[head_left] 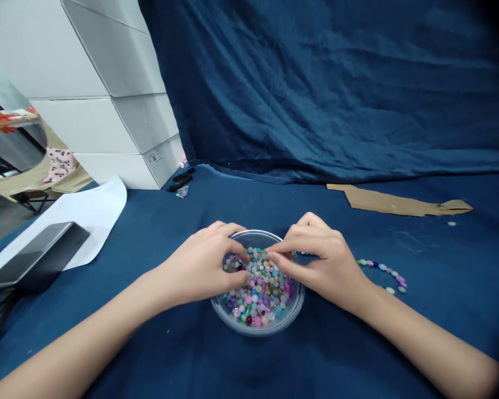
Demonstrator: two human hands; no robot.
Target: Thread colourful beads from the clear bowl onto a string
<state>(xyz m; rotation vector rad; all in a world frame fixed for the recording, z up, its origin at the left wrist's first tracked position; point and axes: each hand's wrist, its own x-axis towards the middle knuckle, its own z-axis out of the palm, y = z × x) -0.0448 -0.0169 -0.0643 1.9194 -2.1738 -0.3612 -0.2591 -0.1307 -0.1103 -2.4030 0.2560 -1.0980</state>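
A round clear plastic bowl (255,332) stands before me, filled with small multicoloured beads (260,293). My left hand (208,263) lies over its left rim; thumb and forefinger reach in above the beads, with a gap between their tips. On the right side, my right hand (320,255) has thumb and forefinger pinched together over the bowl. Whatever is between those tips is too small to make out. A curved strand of beads (382,267) lies on the cloth to the right of my right hand, partly hidden behind it.
White boxes (125,133) are stacked at the back left. A dark device (37,257) sits on a white sheet (102,221) at the left. Torn brown cardboard (399,203) lies at the back right, before a blue curtain (336,88). Small black items (182,178) lie near the boxes.
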